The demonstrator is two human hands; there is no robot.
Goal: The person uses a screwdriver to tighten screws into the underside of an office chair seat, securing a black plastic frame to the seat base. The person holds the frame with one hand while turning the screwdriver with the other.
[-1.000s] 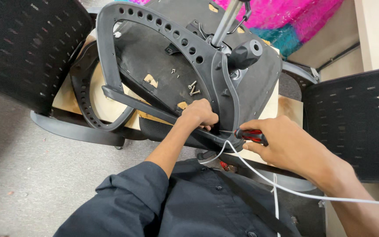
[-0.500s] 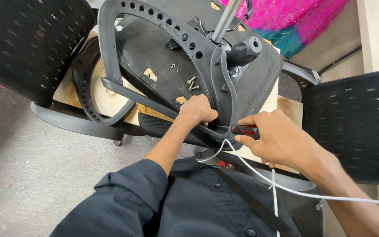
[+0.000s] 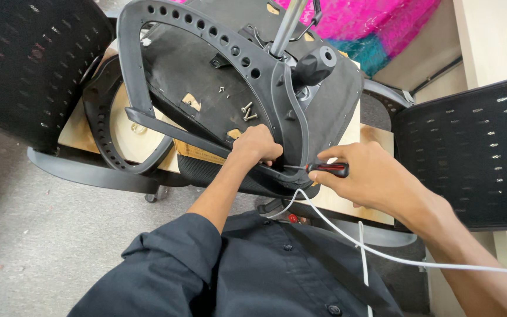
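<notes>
An upturned black office chair seat (image 3: 206,88) lies on a wooden board (image 3: 341,202), its grey armrest frame (image 3: 142,23) arching over it. My left hand (image 3: 257,145) grips the lower bar of that frame. My right hand (image 3: 364,176) holds a screwdriver with a red and black handle (image 3: 328,169), its tip pointing left at the frame beside my left hand. Several loose screws (image 3: 246,111) rest on the seat's underside. The chair's metal column (image 3: 287,26) rises near a black knob (image 3: 317,63).
Black mesh chair backs stand at the left (image 3: 24,64) and right (image 3: 470,147). A pink and teal fabric (image 3: 377,29) lies behind. A white cable (image 3: 382,252) runs across my dark shirt. Grey floor (image 3: 54,246) spreads at the lower left.
My right hand has shifted a little left with the screwdriver, closer to the frame. My left hand has kept its grip on the bar.
</notes>
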